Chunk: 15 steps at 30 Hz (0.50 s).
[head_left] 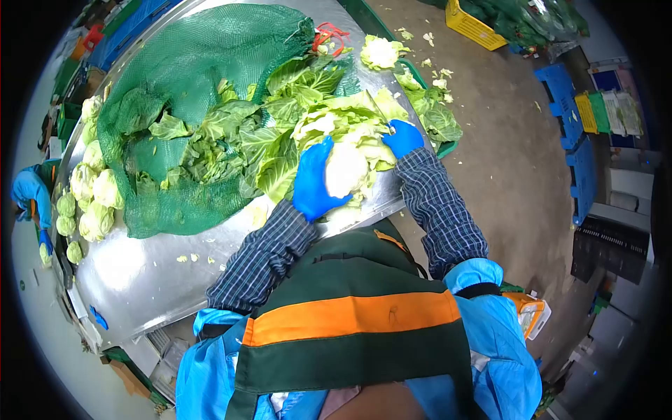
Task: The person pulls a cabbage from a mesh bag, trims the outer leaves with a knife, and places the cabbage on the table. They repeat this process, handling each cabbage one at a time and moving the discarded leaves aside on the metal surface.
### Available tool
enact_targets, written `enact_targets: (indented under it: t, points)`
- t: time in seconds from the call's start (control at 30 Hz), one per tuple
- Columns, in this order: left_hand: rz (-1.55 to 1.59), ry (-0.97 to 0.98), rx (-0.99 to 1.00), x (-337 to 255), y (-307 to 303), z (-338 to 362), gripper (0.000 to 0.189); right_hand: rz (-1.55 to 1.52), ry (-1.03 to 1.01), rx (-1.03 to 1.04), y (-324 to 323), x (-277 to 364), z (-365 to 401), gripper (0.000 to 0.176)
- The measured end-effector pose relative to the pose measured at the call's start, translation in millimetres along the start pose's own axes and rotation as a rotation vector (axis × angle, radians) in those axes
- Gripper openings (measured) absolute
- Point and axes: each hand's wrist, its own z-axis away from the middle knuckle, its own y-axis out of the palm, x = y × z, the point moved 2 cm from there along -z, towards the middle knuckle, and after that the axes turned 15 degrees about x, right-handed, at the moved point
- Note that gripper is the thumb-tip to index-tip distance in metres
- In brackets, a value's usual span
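Note:
A cauliflower (346, 170) with a white head and pale leaves lies at the near right edge of the metal table. Blue-gloved, my left hand (315, 180) is wrapped round its left side. My right hand (404, 138), in a blue glove too, grips the outer leaves at its right; the fingertips are partly hidden. Loose green leaves (224, 133) spread leftward from the cauliflower over a green mesh bag (203, 49) with a red tie (330, 35).
Trimmed heads (94, 185) line the table's (161, 280) left side. Another cauliflower (380, 52) sits at the far right corner. A green crate (446, 148) of leaves stands beside the table. A co-worker (31, 189) is at far left; a yellow crate (474, 26) is on the floor.

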Motion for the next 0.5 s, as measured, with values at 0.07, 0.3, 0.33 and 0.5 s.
enact_targets:
  t: [0.07,0.3,0.33,0.5]
  points:
    - [0.042,0.000,-0.062,5.4,-3.6,22.0,0.109,0.010,0.013,0.023,-3.6,-0.9,-5.5,0.041]
    - [0.475,-0.101,-0.387,43.1,-14.6,61.0,0.123,0.064,-0.039,0.059,-17.3,32.4,16.6,0.046]
    - [0.607,-0.098,-0.442,45.5,-12.7,62.3,0.123,0.076,-0.193,-0.191,-19.2,49.9,30.2,0.051]
    - [0.957,-0.088,-0.568,36.0,-16.4,61.6,0.122,-0.554,-0.371,0.130,-3.4,140.4,96.9,0.068]
